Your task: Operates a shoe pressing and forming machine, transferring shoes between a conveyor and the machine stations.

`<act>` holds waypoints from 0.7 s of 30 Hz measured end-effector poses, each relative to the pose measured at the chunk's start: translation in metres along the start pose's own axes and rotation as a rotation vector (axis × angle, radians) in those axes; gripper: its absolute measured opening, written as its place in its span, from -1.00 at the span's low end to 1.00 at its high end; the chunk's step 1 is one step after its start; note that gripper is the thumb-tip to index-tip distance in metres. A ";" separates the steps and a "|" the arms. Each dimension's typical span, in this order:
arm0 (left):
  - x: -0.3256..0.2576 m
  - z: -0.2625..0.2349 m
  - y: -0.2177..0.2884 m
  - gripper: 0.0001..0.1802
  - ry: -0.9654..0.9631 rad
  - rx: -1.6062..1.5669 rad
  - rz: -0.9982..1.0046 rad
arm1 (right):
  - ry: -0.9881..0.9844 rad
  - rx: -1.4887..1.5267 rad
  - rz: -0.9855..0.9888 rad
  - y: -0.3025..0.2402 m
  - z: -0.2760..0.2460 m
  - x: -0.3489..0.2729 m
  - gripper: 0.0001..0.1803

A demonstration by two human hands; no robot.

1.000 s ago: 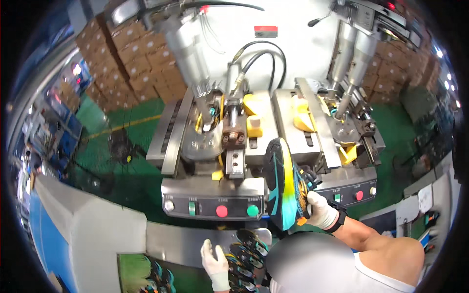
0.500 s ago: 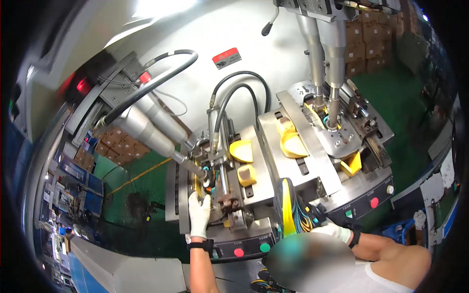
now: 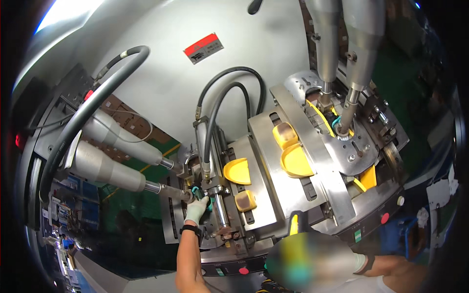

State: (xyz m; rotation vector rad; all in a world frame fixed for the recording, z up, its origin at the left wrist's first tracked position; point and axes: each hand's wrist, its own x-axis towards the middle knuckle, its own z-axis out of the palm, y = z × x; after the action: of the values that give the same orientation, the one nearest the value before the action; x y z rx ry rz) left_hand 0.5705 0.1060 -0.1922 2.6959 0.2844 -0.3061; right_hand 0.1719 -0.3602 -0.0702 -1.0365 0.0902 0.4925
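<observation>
My left hand [image 3: 196, 211], in a white glove, reaches into the left station of the metal machine. Its fingers are bent against a dark shoe [image 3: 207, 201] with teal trim, which is partly hidden by the hand and the metal parts. A blurred patch covers most of my right hand [image 3: 360, 262]; only the glove's edge by the wrist shows, and its fingers are hidden. Just above that patch stands the end of a black shoe with a yellow stripe [image 3: 294, 225], its remainder hidden.
Yellow pads [image 3: 238, 171] sit on steel plates in the middle. Silver cylinders [image 3: 105, 166] slant into the left station, and others [image 3: 362, 44] press down on a shoe at the right. Black hoses [image 3: 229, 73] loop behind. Red and green buttons line the front panel [image 3: 229, 266].
The view has shifted closer. My left hand has moved from the station's front edge inward onto the dark shoe. The yellow-striped shoe and my right hand have sunk lower, largely behind the blur.
</observation>
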 end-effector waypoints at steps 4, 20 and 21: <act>-0.022 -0.017 -0.015 -0.64 0.134 -0.595 0.123 | 0.026 0.081 0.109 -0.011 0.018 0.019 -0.20; -0.527 0.007 -0.134 -0.30 0.375 -0.980 -0.280 | 0.509 -0.617 -0.003 0.049 0.159 0.479 -0.77; -0.557 0.023 -0.140 -0.27 0.401 -1.053 -0.309 | 0.582 -0.794 -0.046 0.055 0.131 0.520 -0.72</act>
State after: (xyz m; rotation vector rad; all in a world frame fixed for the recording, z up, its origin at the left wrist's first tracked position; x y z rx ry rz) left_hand 0.0003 0.1368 -0.1236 1.6365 0.7360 0.2585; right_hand 0.5891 -0.0454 -0.2029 -1.9390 0.4086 0.1565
